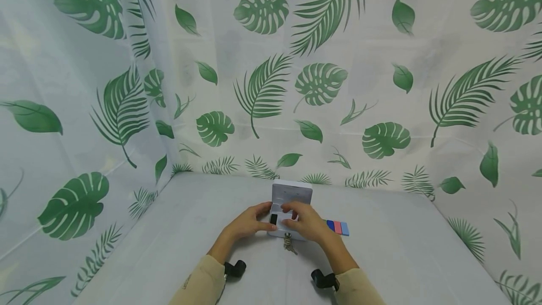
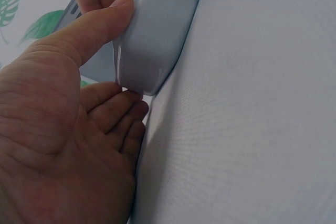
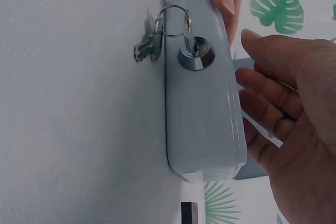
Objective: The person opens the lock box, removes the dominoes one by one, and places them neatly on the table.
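A small grey metal cash box (image 3: 202, 119) lies on the table with its lid (image 1: 292, 194) raised at the back. From the lock (image 3: 196, 59) on its front hangs a ring of keys (image 1: 289, 244). My left hand (image 1: 247, 222) grips the box's left end, thumb on the front rim, the other fingers along the side. Inside, at the left, is a black rectangular item (image 1: 274, 219). Over the opening hovers my right hand (image 1: 308, 221), its fingers bent and thumb apart, with nothing visible between them.
To the right of the box, partly behind my right hand, lie coloured strips (image 1: 337, 227) in blue, pink and light blue. A white cloth covers the table (image 1: 406, 248). Leaf-patterned curtains (image 1: 271, 88) rise at the back and sides.
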`<state>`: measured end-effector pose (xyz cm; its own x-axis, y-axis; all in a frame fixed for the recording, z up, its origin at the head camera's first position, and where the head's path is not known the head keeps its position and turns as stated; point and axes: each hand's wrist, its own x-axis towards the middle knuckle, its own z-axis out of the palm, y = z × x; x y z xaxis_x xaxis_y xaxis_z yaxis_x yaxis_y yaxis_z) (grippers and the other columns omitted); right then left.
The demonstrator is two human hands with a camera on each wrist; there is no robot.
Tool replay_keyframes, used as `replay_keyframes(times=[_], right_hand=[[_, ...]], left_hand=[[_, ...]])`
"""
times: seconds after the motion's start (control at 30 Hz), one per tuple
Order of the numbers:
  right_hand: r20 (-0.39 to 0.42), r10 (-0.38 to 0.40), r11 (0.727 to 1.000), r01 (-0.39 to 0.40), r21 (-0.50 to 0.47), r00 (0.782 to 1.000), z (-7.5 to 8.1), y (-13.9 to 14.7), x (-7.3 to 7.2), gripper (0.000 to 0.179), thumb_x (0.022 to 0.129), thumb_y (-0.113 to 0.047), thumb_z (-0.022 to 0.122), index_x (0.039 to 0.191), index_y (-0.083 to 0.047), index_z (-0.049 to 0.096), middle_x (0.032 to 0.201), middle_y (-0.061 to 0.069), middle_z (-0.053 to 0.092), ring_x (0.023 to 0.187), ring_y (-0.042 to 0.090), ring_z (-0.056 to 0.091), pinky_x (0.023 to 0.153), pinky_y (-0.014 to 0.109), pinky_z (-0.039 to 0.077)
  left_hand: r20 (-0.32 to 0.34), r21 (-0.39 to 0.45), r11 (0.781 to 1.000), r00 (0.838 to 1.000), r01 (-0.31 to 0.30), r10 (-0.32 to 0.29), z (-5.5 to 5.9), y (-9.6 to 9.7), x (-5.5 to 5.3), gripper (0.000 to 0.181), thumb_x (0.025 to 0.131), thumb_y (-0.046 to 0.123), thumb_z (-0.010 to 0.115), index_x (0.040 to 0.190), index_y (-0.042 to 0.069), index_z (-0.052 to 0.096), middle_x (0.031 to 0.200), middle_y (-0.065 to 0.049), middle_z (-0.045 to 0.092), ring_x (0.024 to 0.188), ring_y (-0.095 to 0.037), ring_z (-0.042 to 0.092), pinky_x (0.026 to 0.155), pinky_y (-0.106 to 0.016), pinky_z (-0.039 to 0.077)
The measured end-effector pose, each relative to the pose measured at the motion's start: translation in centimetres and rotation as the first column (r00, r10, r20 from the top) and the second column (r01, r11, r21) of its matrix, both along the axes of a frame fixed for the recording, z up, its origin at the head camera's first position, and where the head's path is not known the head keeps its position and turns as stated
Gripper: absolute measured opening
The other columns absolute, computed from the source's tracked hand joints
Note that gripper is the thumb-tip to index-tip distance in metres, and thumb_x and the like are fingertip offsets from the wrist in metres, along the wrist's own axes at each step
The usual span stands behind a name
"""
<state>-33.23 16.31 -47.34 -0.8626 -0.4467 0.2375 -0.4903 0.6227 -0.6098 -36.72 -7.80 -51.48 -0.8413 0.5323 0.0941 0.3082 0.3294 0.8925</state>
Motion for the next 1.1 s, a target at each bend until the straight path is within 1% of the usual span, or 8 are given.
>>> replay_keyframes(times=[0.2, 0.53, 0.8, 0.93, 1.1], right_hand=[[0.004, -0.003, 1.000, 0.003, 0.003, 1.000, -0.4, -0.2, -0.2, 0.040, 0.098, -0.018, 0.074, 0.134, -0.005, 0.066, 0.124, 0.013, 0.071, 0.091, 0.015, 0.057, 0.069, 0.023, 0.050], [-0.008, 0.004, 1.000, -0.004, 0.009, 1.000, -0.7, -0.8, -0.2, 0.039, 0.099, -0.017, 0.073, 0.135, -0.005, 0.066, 0.123, 0.012, 0.072, 0.092, 0.015, 0.057, 0.069, 0.024, 0.049], [-0.015, 0.018, 1.000, -0.018, 0.014, 1.000, -1.0, -1.2, -0.5, 0.039, 0.098, -0.015, 0.073, 0.135, -0.004, 0.066, 0.123, 0.012, 0.071, 0.092, 0.015, 0.057, 0.068, 0.023, 0.049], [-0.022, 0.021, 1.000, -0.021, 0.018, 1.000, -1.1, -1.4, -0.6, 0.039, 0.098, -0.013, 0.073, 0.135, -0.004, 0.066, 0.123, 0.012, 0.071, 0.092, 0.015, 0.057, 0.068, 0.023, 0.049], [-0.026, 0.018, 1.000, -0.018, 0.017, 0.999, -1.2, -1.5, -0.8, 0.038, 0.097, -0.014, 0.074, 0.134, -0.005, 0.067, 0.122, 0.011, 0.071, 0.091, 0.015, 0.057, 0.068, 0.024, 0.049]], left_hand=[[-0.003, 0.017, 1.000, 1.000, 0.012, -0.012, 0.1, 0.0, 0.0, 0.082, 0.090, 0.030, 0.084, 0.158, 0.008, 0.043, 0.161, -0.009, 0.048, 0.153, -0.032, 0.040, 0.127, -0.054, 0.031], [-0.007, 0.011, 1.000, 1.000, 0.014, -0.014, 0.2, -0.1, 0.0, 0.082, 0.089, 0.033, 0.084, 0.158, 0.011, 0.044, 0.161, -0.007, 0.048, 0.153, -0.033, 0.040, 0.126, -0.056, 0.031], [0.003, 0.008, 1.000, 1.000, 0.015, -0.015, 0.4, -0.1, 0.2, 0.087, 0.089, 0.034, 0.084, 0.159, 0.007, 0.040, 0.163, -0.010, 0.045, 0.153, -0.033, 0.040, 0.126, -0.053, 0.033], [0.005, 0.013, 1.000, 1.000, 0.022, -0.022, 0.4, -0.2, 0.2, 0.087, 0.089, 0.032, 0.084, 0.160, 0.007, 0.040, 0.163, -0.009, 0.045, 0.153, -0.033, 0.039, 0.126, -0.052, 0.033], [0.012, 0.011, 1.000, 1.000, 0.015, -0.015, 0.3, -0.2, 0.2, 0.088, 0.089, 0.033, 0.084, 0.160, 0.007, 0.040, 0.164, -0.010, 0.044, 0.153, -0.033, 0.040, 0.126, -0.052, 0.033]])
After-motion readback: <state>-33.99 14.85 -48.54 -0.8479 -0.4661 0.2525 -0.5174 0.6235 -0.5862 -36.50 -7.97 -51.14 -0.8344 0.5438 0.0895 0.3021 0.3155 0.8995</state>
